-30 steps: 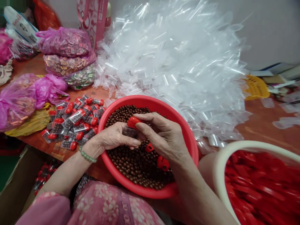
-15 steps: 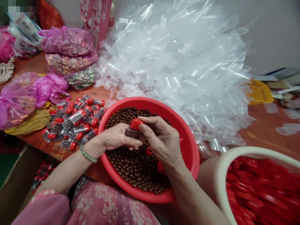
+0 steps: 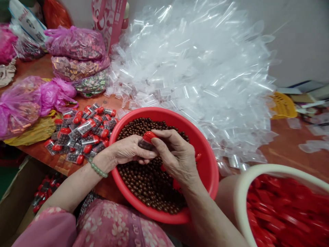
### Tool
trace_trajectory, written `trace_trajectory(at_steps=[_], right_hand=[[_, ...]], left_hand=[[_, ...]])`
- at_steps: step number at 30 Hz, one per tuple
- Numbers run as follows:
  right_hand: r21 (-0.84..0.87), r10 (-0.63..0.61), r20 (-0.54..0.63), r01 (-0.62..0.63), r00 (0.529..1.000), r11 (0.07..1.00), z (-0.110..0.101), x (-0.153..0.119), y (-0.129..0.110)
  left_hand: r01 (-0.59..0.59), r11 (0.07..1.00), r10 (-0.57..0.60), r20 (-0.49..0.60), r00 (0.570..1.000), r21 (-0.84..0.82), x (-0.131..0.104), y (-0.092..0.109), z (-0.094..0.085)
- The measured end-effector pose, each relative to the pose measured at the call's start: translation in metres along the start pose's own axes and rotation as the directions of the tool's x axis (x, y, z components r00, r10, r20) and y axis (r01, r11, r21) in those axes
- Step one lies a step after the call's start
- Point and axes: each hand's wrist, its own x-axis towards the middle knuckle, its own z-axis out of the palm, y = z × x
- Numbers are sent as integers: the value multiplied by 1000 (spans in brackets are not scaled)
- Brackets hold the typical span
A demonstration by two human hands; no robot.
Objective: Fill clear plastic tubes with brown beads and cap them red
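Observation:
Over a red basin point(image 3: 203, 192) of brown balls point(image 3: 144, 192), my hands meet at a small clear plastic container point(image 3: 145, 144) with dark contents. My left hand point(image 3: 128, 149) is wrapped round the container's body, hiding part of it. On its top sits a red cap point(image 3: 149, 136), pinched between the thumb and fingers of my right hand point(image 3: 178, 154). A few more red caps lie among the balls, partly behind my right hand. Left of the basin, several filled containers with red caps point(image 3: 86, 126) are heaped on the table.
Behind the basin rises a large pile of clear plastic containers point(image 3: 195, 68). A cream bucket point(image 3: 241, 199) full of red caps stands at the right. Pink bags point(image 3: 77, 44) of small pieces lie at the left, and a yellow basket point(image 3: 284, 104) is at the back right.
Both hands stay almost in place, still on the container and its cap. The view has shifted slightly.

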Motion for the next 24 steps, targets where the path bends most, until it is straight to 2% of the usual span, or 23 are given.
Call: trace_trajectory(at_steps=[3,6,8,10,15,19,24], right_hand=[[-78,-39,52,43,998,996,-6,4,0],[-128,-102,183,126,978,984,-13,9,-2],[-159,-144,282,194,949,968,-15,12,-2],[-214,-186,331,266,925,940,-14,13,-1],[-472,-328,249,410,911,780,-1,12,2],[-579,-443,254,502,860,642,0,11,1],[-597,-543,291,593,787,540,-4,10,5]], left_hand=[[43,997,-42,18,999,-58,0,3,-1],[110,987,-105,52,993,-117,0,6,-3],[109,978,-98,68,993,-176,1,6,-3],[68,966,-52,68,996,-251,2,5,-4],[-16,943,7,-28,1000,-332,5,4,-3],[57,952,-63,-10,998,-300,3,7,-2],[125,960,-134,-18,991,-251,1,8,0]])
